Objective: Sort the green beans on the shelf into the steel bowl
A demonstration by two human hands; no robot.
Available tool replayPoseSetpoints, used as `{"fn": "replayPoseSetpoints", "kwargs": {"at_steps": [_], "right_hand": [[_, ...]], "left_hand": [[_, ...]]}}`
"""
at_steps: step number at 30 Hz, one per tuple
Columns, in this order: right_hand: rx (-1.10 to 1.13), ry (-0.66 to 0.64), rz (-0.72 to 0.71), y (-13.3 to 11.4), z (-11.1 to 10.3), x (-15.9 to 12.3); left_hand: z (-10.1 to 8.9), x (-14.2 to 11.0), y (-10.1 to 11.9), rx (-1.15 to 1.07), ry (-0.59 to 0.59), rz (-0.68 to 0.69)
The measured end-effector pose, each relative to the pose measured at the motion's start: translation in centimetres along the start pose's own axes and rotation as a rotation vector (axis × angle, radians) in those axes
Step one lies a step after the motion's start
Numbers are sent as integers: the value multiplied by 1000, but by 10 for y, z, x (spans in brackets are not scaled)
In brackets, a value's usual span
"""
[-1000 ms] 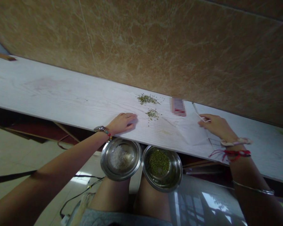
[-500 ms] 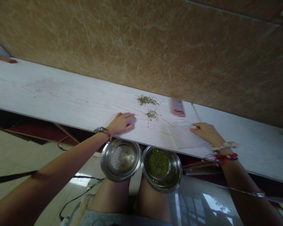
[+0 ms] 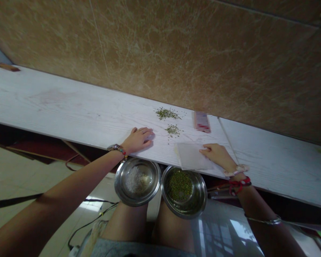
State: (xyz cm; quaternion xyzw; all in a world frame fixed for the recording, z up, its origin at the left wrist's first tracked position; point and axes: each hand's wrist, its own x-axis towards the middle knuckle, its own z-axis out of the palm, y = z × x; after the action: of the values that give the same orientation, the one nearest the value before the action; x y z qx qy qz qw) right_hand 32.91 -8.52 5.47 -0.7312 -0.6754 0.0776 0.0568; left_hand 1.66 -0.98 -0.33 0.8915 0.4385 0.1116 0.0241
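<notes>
My left hand [image 3: 139, 140] lies palm down near the front edge of the white tabletop [image 3: 77, 110], its fingers loosely stretched and holding nothing. In my right hand [image 3: 218, 156] a thin white sheet [image 3: 191, 157] is pinched by its right side, low over the tabletop. A few pale grains [image 3: 177, 151] show at the sheet's left edge. Between the hands and the wall lie two scattered patches of small green beans, a farther patch [image 3: 167, 114] and a nearer patch [image 3: 172, 130]. Two steel bowls rest on the lap: the left bowl [image 3: 153, 189] contains white grains, the right bowl [image 3: 198, 191] green beans.
A pixelated flat rectangular item [image 3: 202, 121] lies against the brown marbled wall [image 3: 155, 46]. A brown object [image 3: 6, 66] sits at the far left end. Under the tabletop is a dark open shelf, and a black cable [image 3: 82, 228] runs over the tiled floor.
My right hand has slid the white sheet leftward along the tabletop, and its left edge is now at the pale grains. My left hand and the bowls stay in place.
</notes>
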Motion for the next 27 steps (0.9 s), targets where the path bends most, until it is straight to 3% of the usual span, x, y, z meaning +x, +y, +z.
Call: {"fn": "replayPoseSetpoints", "kwargs": {"at_steps": [8, 13, 16, 21, 27], "right_hand": [[105, -14, 44, -20, 1, -6], [556, 55, 180, -11, -2, -3], [644, 159, 135, -3, -14, 0], [354, 406, -137, -5, -41, -3], [-112, 632, -787, -36, -35, -18]], "left_hand": [[-1, 0, 0, -14, -10, -7], [-1, 1, 0, -21, -6, -18], [-1, 1, 0, -28, 3, -13], [1, 1, -1, -33, 18, -14], [1, 1, -2, -37, 33, -3]]}}
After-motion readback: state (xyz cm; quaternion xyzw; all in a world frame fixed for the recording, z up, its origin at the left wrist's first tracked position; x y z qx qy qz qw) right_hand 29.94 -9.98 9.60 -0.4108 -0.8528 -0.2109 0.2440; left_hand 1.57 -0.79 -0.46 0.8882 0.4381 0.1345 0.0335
